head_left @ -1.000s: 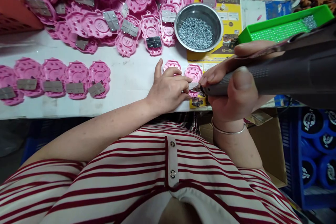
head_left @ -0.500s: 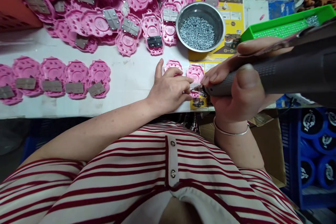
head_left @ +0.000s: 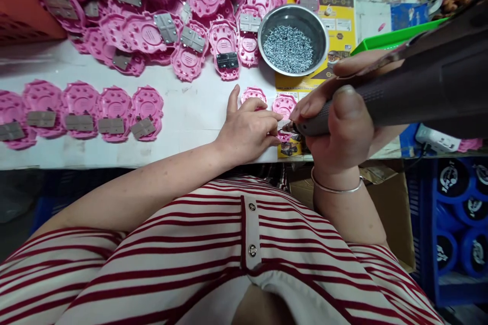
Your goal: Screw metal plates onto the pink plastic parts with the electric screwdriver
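Note:
My right hand point(head_left: 343, 117) is wrapped around a dark electric screwdriver point(head_left: 415, 86), held slanting with its body rising to the right. The screwdriver's tip meets the lower part of a pink plastic casing point(head_left: 284, 104), near a metal plate mostly hidden by my fingers. My left hand point(head_left: 249, 129) has its fingertips pinched at the left edge of this casing, steadying it on the table. Partly under the same hand lies a second pink casing point(head_left: 253, 93). Behind the casings stands a metal bowl point(head_left: 263, 53) filled with small silvery screws point(head_left: 288, 48).
A row of pink casings with metal plates point(head_left: 79, 106) lies at left. Many more form a heap point(head_left: 148, 35) behind. An orange crate point(head_left: 28, 15) bounds the far left; a green tray point(head_left: 396, 39) sits at right, partly hidden by the screwdriver. Below is a blue crate point(head_left: 425, 233).
My right hand and the screwdriver have shifted slightly, and the tool's body hides more of the green tray. The tip stays at the casing. My left hand keeps its place.

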`<act>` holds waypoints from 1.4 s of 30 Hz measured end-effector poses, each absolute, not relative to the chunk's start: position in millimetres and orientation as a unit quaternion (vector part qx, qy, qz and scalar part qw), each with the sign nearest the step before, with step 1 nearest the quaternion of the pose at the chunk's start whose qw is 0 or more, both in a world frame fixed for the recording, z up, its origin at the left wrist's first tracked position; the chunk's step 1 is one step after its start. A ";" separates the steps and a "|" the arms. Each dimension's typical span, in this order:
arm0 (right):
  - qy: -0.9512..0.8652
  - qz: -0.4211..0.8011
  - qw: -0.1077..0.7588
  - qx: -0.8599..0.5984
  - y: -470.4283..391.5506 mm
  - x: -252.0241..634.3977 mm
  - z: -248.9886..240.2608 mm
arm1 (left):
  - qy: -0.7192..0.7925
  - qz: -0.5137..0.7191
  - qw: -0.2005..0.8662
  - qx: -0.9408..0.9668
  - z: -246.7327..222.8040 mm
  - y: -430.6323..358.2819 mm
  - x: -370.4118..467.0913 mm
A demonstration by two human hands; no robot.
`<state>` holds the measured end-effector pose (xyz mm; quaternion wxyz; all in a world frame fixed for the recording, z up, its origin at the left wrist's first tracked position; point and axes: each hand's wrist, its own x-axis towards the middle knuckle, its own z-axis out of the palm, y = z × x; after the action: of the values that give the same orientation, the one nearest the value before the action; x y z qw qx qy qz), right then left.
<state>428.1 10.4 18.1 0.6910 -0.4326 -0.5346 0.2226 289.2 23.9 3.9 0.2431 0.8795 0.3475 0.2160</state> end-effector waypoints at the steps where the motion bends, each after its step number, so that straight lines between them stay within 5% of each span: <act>1: -0.532 0.159 0.726 -0.405 16.2 427.1 18.8 | 0.347 0.215 0.240 0.881 4.2 23.9 289.2; 10: -0.537 0.074 0.767 -0.342 26.7 426.6 23.3 | 0.348 0.219 0.246 0.877 2.5 25.0 290.5; 19: -0.525 0.224 0.777 -0.266 -13.5 421.2 78.5 | 0.356 0.256 0.264 0.859 3.7 21.6 288.9; 22: -0.520 0.315 0.668 -0.429 -31.4 416.1 94.3 | 0.350 0.259 0.269 0.859 3.7 20.8 288.2; 28: -0.548 0.345 0.633 -0.425 -27.7 406.1 90.0 | 0.347 0.256 0.268 0.861 3.6 20.5 288.3; 42: -0.510 0.223 0.760 -0.335 -10.4 421.5 69.1 | 0.378 0.147 0.238 0.883 16.1 24.0 291.9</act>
<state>421.5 -10.4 69.1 0.7604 -0.3349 -0.5097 0.2233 291.9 24.0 16.1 0.2383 0.8826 0.3777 0.1469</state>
